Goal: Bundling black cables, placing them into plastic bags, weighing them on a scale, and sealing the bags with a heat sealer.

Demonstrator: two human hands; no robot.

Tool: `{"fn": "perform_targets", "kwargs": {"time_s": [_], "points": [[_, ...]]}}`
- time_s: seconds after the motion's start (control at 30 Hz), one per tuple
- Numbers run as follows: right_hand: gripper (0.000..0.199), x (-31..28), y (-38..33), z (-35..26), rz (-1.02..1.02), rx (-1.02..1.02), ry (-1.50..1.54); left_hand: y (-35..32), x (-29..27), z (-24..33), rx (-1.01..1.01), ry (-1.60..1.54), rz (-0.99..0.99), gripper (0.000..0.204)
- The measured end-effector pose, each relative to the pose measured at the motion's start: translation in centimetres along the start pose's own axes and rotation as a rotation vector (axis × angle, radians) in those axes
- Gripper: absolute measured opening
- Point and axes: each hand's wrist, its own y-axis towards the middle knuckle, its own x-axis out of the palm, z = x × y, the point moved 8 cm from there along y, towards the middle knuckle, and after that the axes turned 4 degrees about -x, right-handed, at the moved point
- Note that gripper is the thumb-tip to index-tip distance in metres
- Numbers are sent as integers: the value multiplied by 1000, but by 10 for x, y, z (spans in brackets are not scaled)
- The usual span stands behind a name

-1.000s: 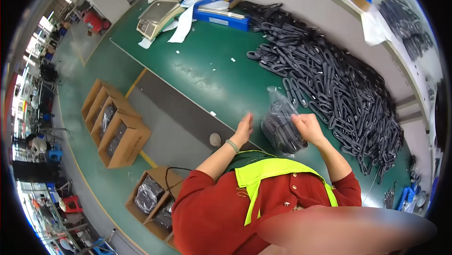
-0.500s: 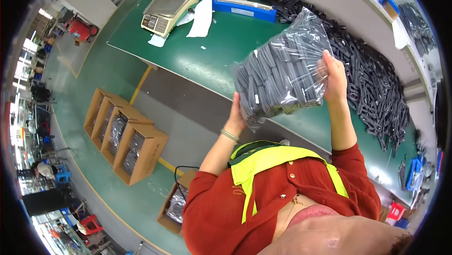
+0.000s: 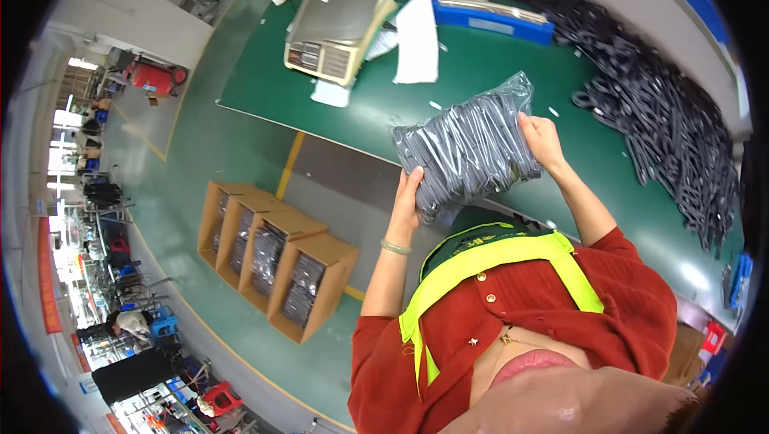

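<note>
Between my two hands is a clear plastic bag (image 3: 466,152) packed with several rows of dark grey, elongated pieces. It is held up over the near edge of the green table (image 3: 268,86). My left hand (image 3: 407,196) grips its lower left end, thumb on the front face. At the other end, my right hand (image 3: 542,142) is closed on the upper right corner, where loose film sticks up. What exactly the pieces are cannot be made out through the shiny film.
A long heap of loose dark grey pieces (image 3: 657,114) covers the table's right side. Behind the bag stand a weighing scale (image 3: 332,30) and a blue bag sealer (image 3: 497,22), with white paper (image 3: 417,42) between. Open cardboard boxes (image 3: 324,290) holding filled bags sit on the floor at left.
The bag has come lower and its loose top film has been drawn in, so it looks more compact. My right hand has moved down with it. The whole view has shifted.
</note>
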Motion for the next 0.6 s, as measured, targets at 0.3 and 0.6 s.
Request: {"fn": "perform_targets", "kwargs": {"time_s": [0.3,0.6], "points": [[46,141,180,-113,98,-238,-15,163,-68,259,-7,257,-35,46],[51,234,340,-140,315,-123,-191,365,-89,417,-112,438,-204,39]]}}
